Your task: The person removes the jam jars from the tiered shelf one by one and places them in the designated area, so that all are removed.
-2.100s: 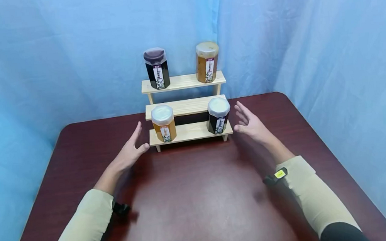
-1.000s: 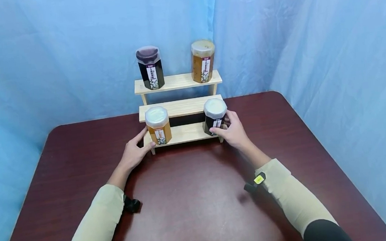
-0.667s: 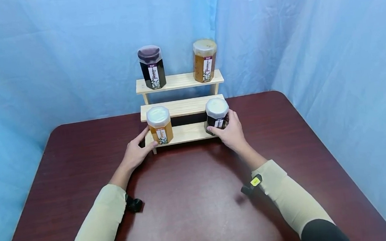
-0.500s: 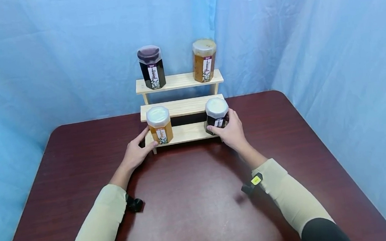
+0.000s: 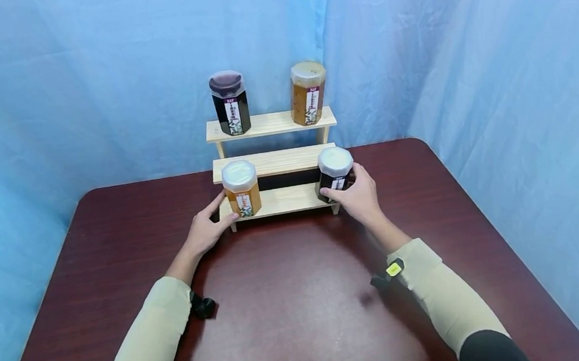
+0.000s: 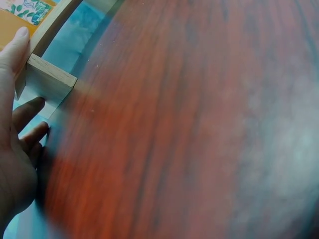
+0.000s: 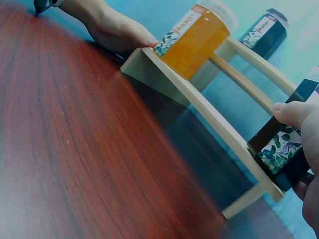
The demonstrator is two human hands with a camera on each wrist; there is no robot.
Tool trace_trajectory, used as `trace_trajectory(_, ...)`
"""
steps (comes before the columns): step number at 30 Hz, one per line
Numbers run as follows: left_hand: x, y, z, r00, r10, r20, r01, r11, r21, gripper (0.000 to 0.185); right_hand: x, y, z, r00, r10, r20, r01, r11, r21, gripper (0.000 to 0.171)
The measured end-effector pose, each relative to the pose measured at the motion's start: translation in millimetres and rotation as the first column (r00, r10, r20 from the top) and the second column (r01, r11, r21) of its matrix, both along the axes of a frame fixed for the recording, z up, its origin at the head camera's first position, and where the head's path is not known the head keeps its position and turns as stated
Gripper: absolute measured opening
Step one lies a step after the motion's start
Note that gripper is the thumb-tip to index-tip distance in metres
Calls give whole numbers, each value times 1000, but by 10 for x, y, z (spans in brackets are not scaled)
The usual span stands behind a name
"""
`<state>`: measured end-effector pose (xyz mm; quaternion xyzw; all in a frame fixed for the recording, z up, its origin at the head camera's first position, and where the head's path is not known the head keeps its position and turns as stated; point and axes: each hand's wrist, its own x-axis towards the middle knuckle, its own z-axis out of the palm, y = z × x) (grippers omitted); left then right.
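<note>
Dark jar (image 5: 335,174) shifted right (right hand's (image 5: 360,197) curled grip).

Light: you work under bright, even light that tints everything cool blue.
Glare: a broad soft sheen lies on the dark red-brown wooden counter (image 5: 302,313) before you.
Shadows: faint, short ones under your forearms.
Head view: sharp, its edges slightly bowed.
Left wrist view: the counter (image 6: 199,129) is heavily smeared.
Right wrist view: the near counter (image 7: 60,149) is soft.
</note>
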<state>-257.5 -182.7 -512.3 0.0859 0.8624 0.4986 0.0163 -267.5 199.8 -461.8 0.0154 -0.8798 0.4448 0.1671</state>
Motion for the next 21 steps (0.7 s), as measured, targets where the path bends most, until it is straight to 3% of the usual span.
trace_trajectory(11, -30, -7, 4, 1000, -20, 6, 20, 999, -26, 84, -16, 436, 199, 996, -86, -11, 85, 996, -16, 79)
trace_trajectory(21, -5, -42, 22, 998, -60, 37, 62, 997, -42, 85, -246, 770, 237, 993, -107, 51, 107, 994, -5, 82)
